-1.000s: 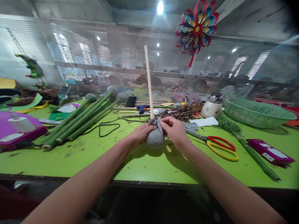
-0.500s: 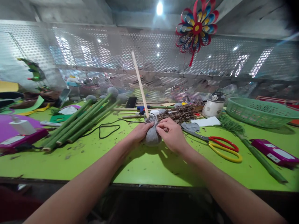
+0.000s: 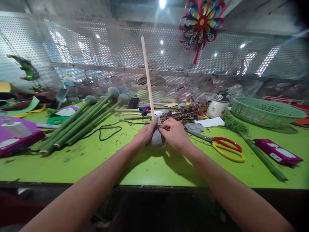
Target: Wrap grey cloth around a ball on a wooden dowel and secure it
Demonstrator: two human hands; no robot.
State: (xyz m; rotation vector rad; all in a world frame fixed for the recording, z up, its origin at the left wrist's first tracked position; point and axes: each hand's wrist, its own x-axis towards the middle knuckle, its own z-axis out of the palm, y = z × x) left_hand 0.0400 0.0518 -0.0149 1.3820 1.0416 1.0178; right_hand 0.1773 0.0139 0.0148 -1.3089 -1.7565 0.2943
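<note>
A rounded grey cloth bundle (image 3: 157,141) sits at the middle of the table, and a pale wooden stick (image 3: 147,74) rises from its gathered top, leaning slightly left. My left hand (image 3: 146,131) is closed round the gathered cloth and the foot of the stick, thumb in front. At the bundle's right side, my right hand (image 3: 174,132) pinches the grey cloth between thumb and fingertips. What lies inside the bundle is hidden. Scissors (image 3: 227,149) with one red and one yellow handle lie right of my right hand, their blade tips near a grey cloth scrap (image 3: 195,128).
Several green stems with grey round heads (image 3: 79,125) lie at left. Dried twigs (image 3: 185,113) and a blue glue gun (image 3: 145,109) are behind the bundle. To the right are a white pot (image 3: 217,108), a green basket (image 3: 267,112) and a purple box (image 3: 277,151).
The stick has swung more upright. My left hand has shifted up onto the neck of the bundle, its thumb now against the stick's foot. The camera view has moved slightly.
</note>
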